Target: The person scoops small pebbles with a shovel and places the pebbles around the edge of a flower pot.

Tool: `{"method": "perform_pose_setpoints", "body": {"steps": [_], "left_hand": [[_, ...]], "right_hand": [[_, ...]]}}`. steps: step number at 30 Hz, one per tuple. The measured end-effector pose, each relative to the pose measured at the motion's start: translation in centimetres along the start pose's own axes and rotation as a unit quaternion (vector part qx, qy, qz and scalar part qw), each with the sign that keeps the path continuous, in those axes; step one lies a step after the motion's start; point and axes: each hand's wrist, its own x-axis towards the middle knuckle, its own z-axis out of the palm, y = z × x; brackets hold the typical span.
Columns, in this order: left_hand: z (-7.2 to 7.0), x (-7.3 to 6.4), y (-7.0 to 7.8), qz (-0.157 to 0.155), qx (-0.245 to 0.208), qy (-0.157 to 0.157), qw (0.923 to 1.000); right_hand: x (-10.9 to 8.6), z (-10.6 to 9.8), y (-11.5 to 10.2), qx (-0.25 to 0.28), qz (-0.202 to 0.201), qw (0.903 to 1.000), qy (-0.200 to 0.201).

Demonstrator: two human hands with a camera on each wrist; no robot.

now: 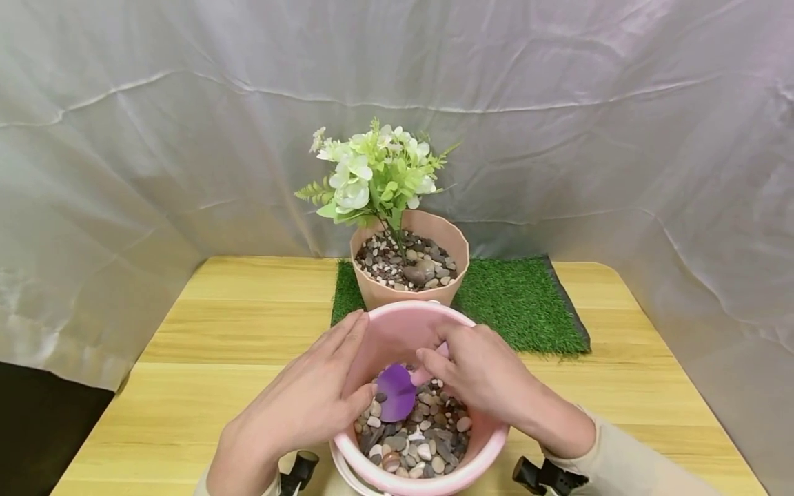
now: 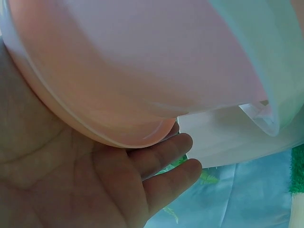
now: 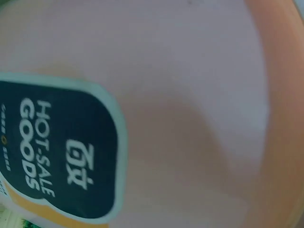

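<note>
A pink bucket (image 1: 428, 486) holds pebbles (image 1: 412, 448) in grey, tan, white and brown. My right hand (image 1: 480, 365) reaches over the bucket's right rim and grips the pink handle of a small shovel (image 1: 397, 393). Its purple blade lies against the pebbles, with a dark pebble at its left edge. My left hand (image 1: 304, 386) rests on the left rim, fingers fairly straight and thumb inside beside the blade. In the left wrist view, the palm (image 2: 61, 175) lies against the rim's underside. The right wrist view is filled by the bucket's outer wall (image 3: 190, 118).
Behind the bucket, a peach flowerpot (image 1: 409, 296) holds pebbles and a white-flowered plant (image 1: 378, 172). It stands on a green turf mat (image 1: 521, 303) on the wooden table (image 1: 236, 337). Grey cloth (image 1: 248, 138) hangs around. A dark label (image 3: 61, 147) is on the bucket.
</note>
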Motion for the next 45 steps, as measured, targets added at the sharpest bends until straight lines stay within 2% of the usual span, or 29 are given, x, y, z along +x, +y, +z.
{"method": "perform_pose_setpoints", "body": {"steps": [8,16,20,28,35,45], "left_hand": [[0.0,0.0,-0.1,0.002,0.003,0.001,1.0],[0.0,0.0,-0.1,0.0,0.001,0.0,1.0],[0.0,0.0,-0.1,0.0,0.001,-0.001,1.0],[0.0,0.0,0.0,0.0,0.005,-0.004,1.0],[-0.1,0.0,-0.1,-0.001,0.003,-0.006,1.0],[0.0,0.0,-0.2,0.0,-0.004,-0.006,1.0]], "right_hand": [[-0.1,0.0,0.4,0.009,-0.028,0.9996,0.001],[0.2,-0.6,0.5,0.08,-0.017,0.9951,-0.056],[0.3,-0.7,0.6,0.105,-0.01,0.9923,-0.065],[0.5,-0.7,0.7,0.085,-0.02,0.993,-0.079],[0.4,-1.2,0.8,0.115,-0.019,0.9899,-0.081],[0.6,-1.6,1.1,0.149,-0.029,0.9826,-0.107]]}}
